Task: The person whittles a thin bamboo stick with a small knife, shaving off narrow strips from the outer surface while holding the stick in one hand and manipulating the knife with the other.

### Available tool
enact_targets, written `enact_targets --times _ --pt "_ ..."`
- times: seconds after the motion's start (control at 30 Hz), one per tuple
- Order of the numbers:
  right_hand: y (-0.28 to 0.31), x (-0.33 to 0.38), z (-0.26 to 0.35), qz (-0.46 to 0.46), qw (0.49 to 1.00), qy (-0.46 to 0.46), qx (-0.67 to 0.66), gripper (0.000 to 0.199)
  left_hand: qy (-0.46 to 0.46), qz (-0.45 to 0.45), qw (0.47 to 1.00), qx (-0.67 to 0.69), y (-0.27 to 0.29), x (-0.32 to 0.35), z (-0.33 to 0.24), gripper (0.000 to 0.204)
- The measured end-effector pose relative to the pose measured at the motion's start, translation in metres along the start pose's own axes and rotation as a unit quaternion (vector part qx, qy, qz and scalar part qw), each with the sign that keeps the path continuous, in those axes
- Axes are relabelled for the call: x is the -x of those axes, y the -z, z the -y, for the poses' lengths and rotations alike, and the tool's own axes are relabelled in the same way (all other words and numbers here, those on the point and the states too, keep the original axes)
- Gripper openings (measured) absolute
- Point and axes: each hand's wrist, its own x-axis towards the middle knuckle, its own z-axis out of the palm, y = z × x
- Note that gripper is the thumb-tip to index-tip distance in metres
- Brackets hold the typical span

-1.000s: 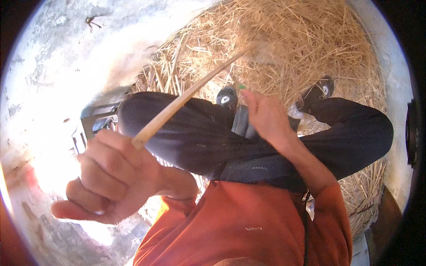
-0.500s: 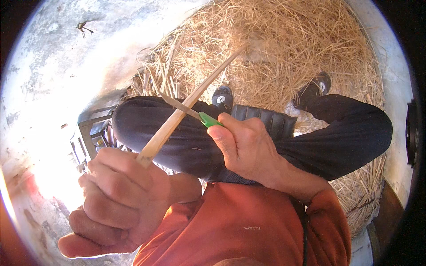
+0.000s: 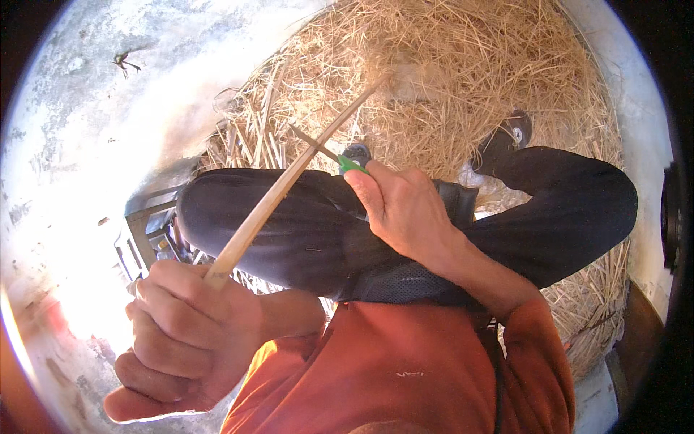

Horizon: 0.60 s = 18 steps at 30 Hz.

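My left hand (image 3: 184, 340), at the lower left, is closed in a fist round the thick end of a pale, pointed wooden strip (image 3: 264, 206). The strip slants up and away to the right, narrowing to a thin tip over the straw. In my right hand (image 3: 408, 210) is a knife (image 3: 352, 165) with a green handle. Its short blade lies across the strip, beyond the middle of its length, and appears to touch it. My right fingers cover most of the handle.
My crossed legs in dark trousers (image 3: 578, 206) lie beneath both hands. Loose straw (image 3: 477, 58) covers the floor ahead, edged by a pale wall (image 3: 79, 145) on the left. A metal-framed rack (image 3: 141, 228) stands beside my left knee.
The knife and my right hand have slid along the strip, away from my left fist toward the tip. My left hand and the strip's thick end have shifted slightly left and down.
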Motion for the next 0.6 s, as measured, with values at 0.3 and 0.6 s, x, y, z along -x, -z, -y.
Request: enact_targets --times 0.3,0.6 --pt "-0.003 -0.007 -0.010 0.006 0.999 0.023 0.049 0.031 -0.009 0.005 1.000 -0.025 0.008 0.002 0.002 0.051" --pt "-0.003 -0.018 -0.020 -0.029 0.999 -0.022 0.034 0.040 -0.001 0.017 1.000 0.014 0.004 -0.004 0.002 0.051"
